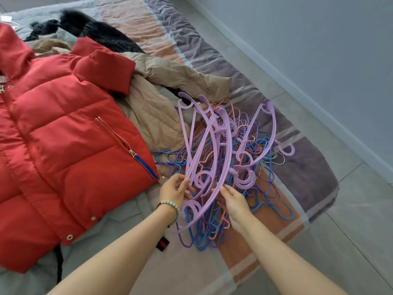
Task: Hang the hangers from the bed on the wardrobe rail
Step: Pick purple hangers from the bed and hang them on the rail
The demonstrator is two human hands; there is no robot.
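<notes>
Lilac plastic hangers (212, 150), broad and curved with scrolled ends, lay on top of a tangled heap of thin wire hangers (263, 194) in blue, purple and pink. All of them sat on the right part of a striped bed cover (308, 167) in grey, orange and mauve.

The left hand (174, 191), with a bracelet of pale round beads (170, 206) at its wrist, had fingers and thumb curled round the arm of one lilac hanger near its lower end. The right hand (234, 201) pinched the rim of a neighbouring lilac hanger between thumb and fingertips.

The hangers in the heap could not be counted, since the thin ones crossed and covered one another and part of the heap was hidden behind both hands. A red quilted puffer jacket (63, 145) ran off the left edge, its front zip partly out of view. It covered much of a beige padded coat (153, 116), and a black furry garment (102, 35) showed only in part behind them.

A blue zip-pull tab (146, 167) hung at the jacket's pocket. A small black tag with a red stripe (163, 243) lay by the left forearm; any lettering on it was too small to read. Grey floor tiles (361, 209) lay beyond the bed's edge.
</notes>
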